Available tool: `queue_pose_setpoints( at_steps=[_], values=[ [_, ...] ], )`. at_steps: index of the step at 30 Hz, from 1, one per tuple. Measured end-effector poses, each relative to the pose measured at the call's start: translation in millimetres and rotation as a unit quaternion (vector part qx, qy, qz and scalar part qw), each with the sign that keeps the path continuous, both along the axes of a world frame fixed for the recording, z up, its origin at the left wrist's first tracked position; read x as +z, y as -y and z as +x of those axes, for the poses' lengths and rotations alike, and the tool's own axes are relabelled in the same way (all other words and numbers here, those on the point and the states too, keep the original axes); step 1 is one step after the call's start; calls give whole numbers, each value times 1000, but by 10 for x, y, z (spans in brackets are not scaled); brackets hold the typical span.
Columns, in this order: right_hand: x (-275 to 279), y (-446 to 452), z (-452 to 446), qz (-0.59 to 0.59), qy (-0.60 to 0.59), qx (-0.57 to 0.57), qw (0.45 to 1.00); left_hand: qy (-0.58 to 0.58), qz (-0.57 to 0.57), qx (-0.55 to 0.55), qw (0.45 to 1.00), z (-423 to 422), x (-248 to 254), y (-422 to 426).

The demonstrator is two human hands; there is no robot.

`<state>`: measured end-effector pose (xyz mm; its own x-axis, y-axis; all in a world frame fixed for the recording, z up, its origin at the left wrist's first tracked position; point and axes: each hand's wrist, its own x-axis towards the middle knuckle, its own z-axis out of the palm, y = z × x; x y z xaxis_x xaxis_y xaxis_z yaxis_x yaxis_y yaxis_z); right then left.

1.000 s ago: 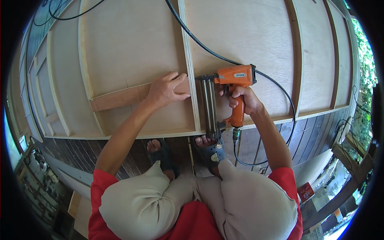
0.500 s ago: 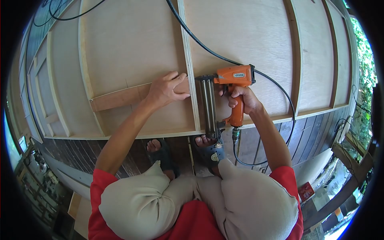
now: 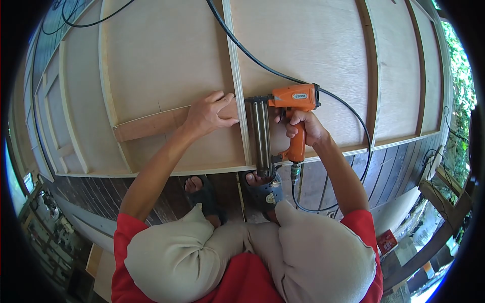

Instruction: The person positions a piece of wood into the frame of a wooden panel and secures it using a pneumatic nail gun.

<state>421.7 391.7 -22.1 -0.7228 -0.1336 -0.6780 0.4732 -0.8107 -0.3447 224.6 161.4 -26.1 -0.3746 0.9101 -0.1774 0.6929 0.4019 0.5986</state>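
My right hand [image 3: 306, 127] is wrapped round the handle of an orange nail gun [image 3: 294, 97]. The gun's nose meets the right face of an upright wooden strip [image 3: 236, 81], and its long metal magazine [image 3: 262, 136] points down toward my feet. On the strip's other side, my left hand [image 3: 208, 114] is closed over the right end of a short wooden crosspiece [image 3: 151, 123]. That crosspiece spans between two strips, its left end against the left strip [image 3: 108, 96]. My palm and fingers hide part of its right end.
A black air hose [image 3: 252, 56] crosses the plywood panel [image 3: 308, 35] and loops round to the gun's handle. More wooden strips [image 3: 375, 76] divide the panel. Below its near edge are dark floorboards [image 3: 323, 182] and my feet in clogs [image 3: 267, 191].
The nail gun and my right hand have shifted very slightly left. My left hand keeps its hold on the crosspiece.
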Motion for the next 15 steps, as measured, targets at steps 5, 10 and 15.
queue_pose_setpoints(
  at_steps=[5,10,15],
  values=[
    [24,20,2,8,3,-1,1000,-4,2,-6,1000,-8,-6,-3],
    [22,9,4,3,3,2,1000,-10,15,-10,1000,-7,-17,5],
    [-17,-2,20,-7,1,14,1000,-82,92,-20,992,7,-115,42]
  ],
)
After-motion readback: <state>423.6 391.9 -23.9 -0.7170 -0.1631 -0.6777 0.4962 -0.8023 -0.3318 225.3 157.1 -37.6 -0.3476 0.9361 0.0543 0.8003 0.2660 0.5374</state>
